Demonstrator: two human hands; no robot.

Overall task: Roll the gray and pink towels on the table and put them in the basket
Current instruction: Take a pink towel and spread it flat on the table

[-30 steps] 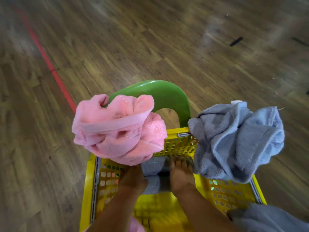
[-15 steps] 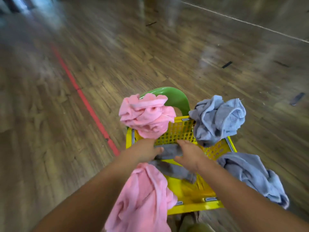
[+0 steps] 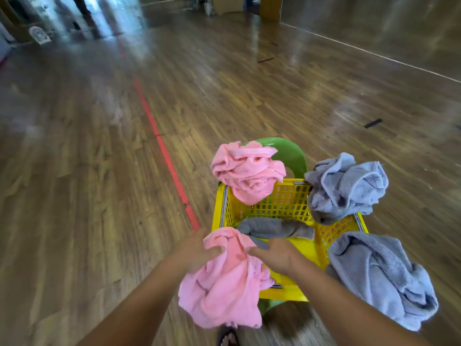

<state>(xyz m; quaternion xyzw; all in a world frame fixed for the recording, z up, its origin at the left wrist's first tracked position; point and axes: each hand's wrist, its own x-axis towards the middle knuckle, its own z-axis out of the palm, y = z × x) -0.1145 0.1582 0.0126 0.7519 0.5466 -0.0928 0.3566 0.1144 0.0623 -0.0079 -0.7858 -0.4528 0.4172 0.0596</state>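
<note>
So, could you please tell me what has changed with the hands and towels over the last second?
The left hand and right hand drew back out of the yellow basket, off the gray towel inside, and took hold of the near pink towel at its near corner. The far pink towel, far gray towel and near gray towel stayed draped on the rim.

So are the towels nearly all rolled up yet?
Not nearly. One dark gray towel lies inside the basket. The left hand and right hand hold a crumpled pink towel at its near rim. The far pink towel, far gray towel and near gray towel hang on the rim, unrolled.
</note>
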